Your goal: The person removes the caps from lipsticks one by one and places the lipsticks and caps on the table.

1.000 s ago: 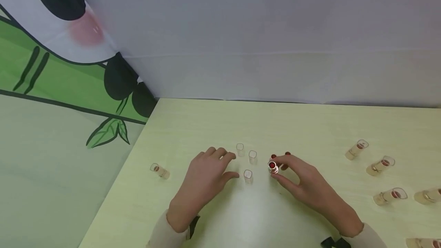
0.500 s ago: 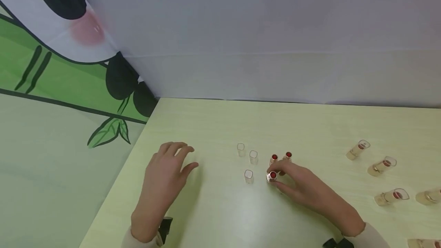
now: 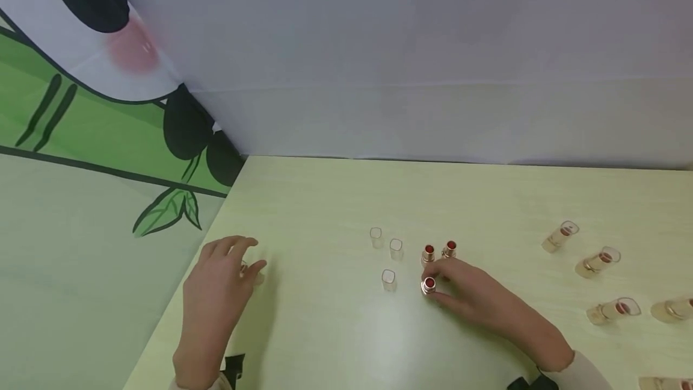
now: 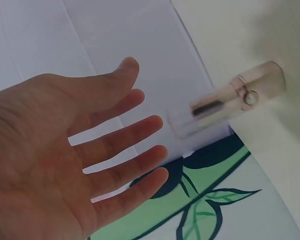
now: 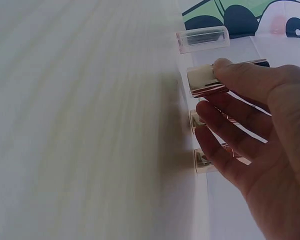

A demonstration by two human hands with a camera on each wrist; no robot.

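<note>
My left hand point(image 3: 216, 294) is at the table's left side, fingers spread and holding nothing. Just beyond its fingertips in the left wrist view stands a capped lipstick point(image 4: 262, 82) with a clear cap; in the head view the hand mostly covers it. Between thumb and forefinger, my right hand point(image 3: 476, 297) pinches an uncapped lipstick point(image 3: 428, 286) with a red tip, upright at the tabletop. Behind it stand two more uncapped lipsticks, one nearer the left point(image 3: 428, 254) and one to its right point(image 3: 449, 249). Right fingers partly hide them in the right wrist view.
Three clear caps stand mid-table: a rear cap point(image 3: 376, 238), a middle cap point(image 3: 396, 250) and a front cap point(image 3: 388, 280). Several capped lipsticks point(image 3: 597, 262) stand along the right side. A white backdrop point(image 3: 406, 119) rises behind the table point(image 3: 325, 197).
My left hand has moved left from beside the caps to the capped lipstick at the left. My right hand has brought its lipstick down slightly nearer me, uncovering the two behind.
</note>
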